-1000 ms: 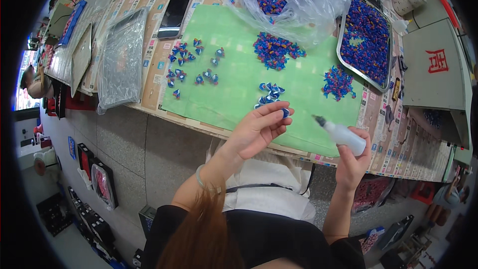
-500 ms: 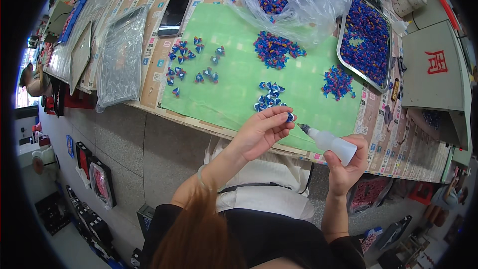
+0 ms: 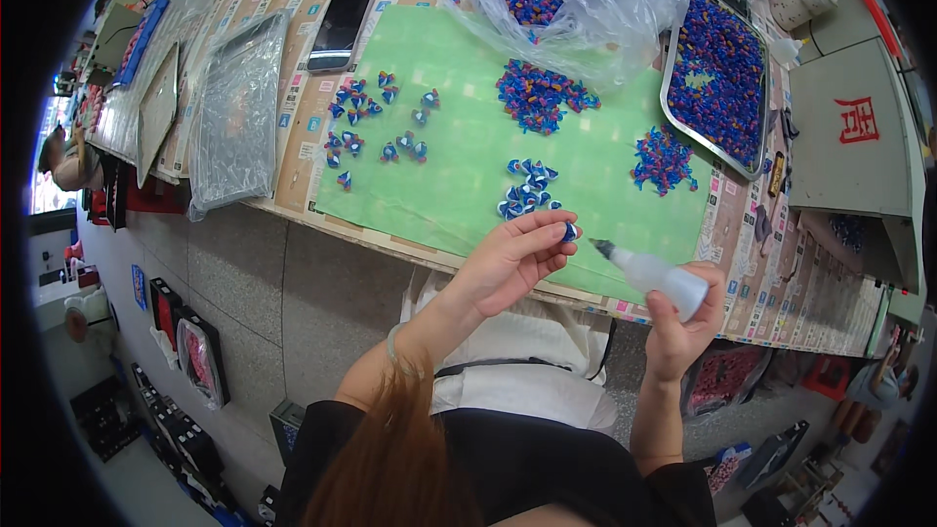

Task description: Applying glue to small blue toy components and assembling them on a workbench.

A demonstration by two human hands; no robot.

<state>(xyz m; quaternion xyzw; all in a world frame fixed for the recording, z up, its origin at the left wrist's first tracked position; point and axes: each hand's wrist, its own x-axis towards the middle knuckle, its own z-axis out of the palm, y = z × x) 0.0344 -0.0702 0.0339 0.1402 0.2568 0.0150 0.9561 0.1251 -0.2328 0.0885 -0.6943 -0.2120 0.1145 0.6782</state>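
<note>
Between thumb and forefinger, my left hand [image 3: 514, 259] pinches a small blue-and-white piece [image 3: 570, 231] above the near edge of the green mat [image 3: 429, 190]. My right hand [image 3: 688, 322] is wrapped round a translucent squeeze bottle [image 3: 662, 280]. Its dark, narrow nozzle points up and left toward the piece, with a gap between them. Just beyond my left fingers lies a cluster of similar blue-and-white pieces [image 3: 527, 187]. Farther off are a heap of blue and red pieces [image 3: 537, 98] and a smaller heap [image 3: 664, 162] to the right. Several assembled-looking pieces [image 3: 353, 102] stand spread out on the mat's left.
A metal tray [image 3: 667, 98] full of blue and red pieces sits at the right. A clear plastic bag [image 3: 615, 15] with more pieces lies at the back. To the left are a phone [image 3: 342, 26] and a plastic-wrapped tray [image 3: 237, 112]. A grey metal box [image 3: 839, 127] stands far right.
The bottle in my right hand has drawn back slightly to the right, so its nozzle is farther from the piece. My left hand has stayed almost still with the piece.
</note>
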